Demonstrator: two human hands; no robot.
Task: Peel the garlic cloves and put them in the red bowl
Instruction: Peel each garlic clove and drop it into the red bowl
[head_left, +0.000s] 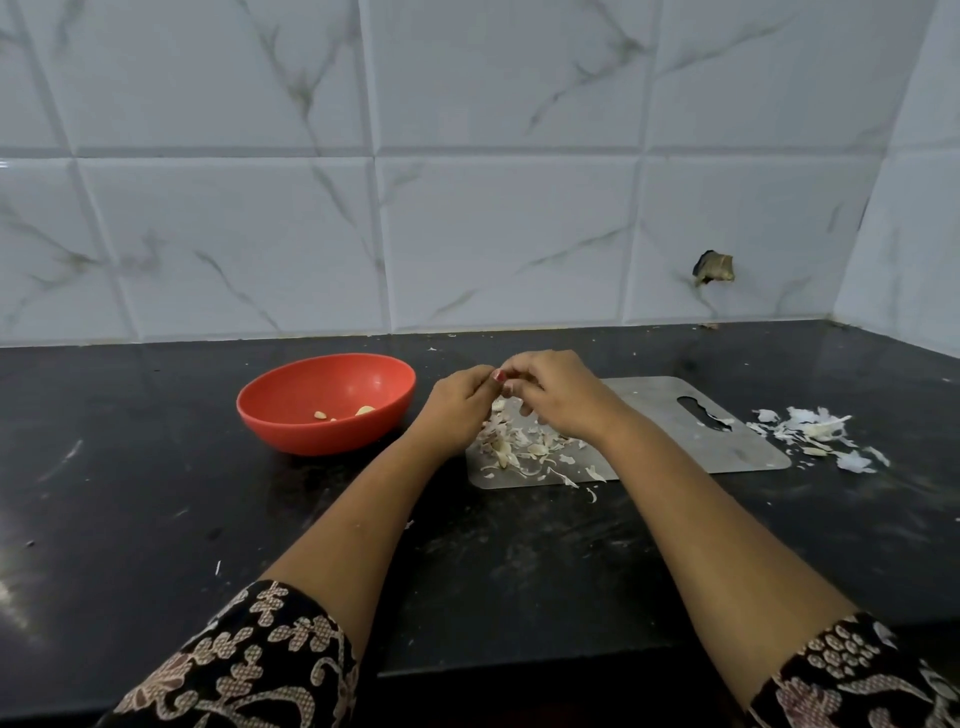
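Head view: left hand (460, 400) and right hand (556, 397) meet, curled, each grip's contents hidden.

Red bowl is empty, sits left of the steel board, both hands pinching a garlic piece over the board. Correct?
Not quite. The red bowl is not empty: the head view shows a few peeled cloves in it. The rest holds: it sits left of the steel board, and the left hand and right hand pinch a garlic piece over the board.

Red bowl (326, 402), black counter (156, 493), grey board (727, 447), white grey-veined tiles (493, 234), black sleeves (249, 665) with cream flowers
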